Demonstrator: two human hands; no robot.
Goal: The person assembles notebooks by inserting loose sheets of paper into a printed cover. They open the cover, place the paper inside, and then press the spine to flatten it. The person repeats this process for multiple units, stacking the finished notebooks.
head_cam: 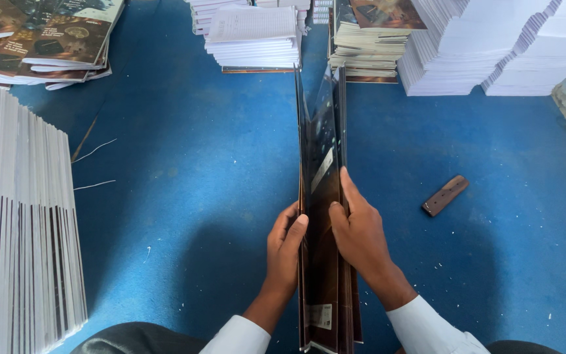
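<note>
Blue floor [185, 170], brown wooden block [445, 195], white paper stacks [492, 46], upright page stack [21, 229]

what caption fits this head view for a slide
Both hands, left and right, hold a bundle of dark glossy printed covers upright on edge over a blue floor, stacked white booklets around.

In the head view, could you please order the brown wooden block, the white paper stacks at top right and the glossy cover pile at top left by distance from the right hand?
From the right hand:
1. Brown wooden block, on the blue floor just to its right.
2. White paper stacks, far up at the right.
3. Glossy cover pile, across at the top left corner.
</note>
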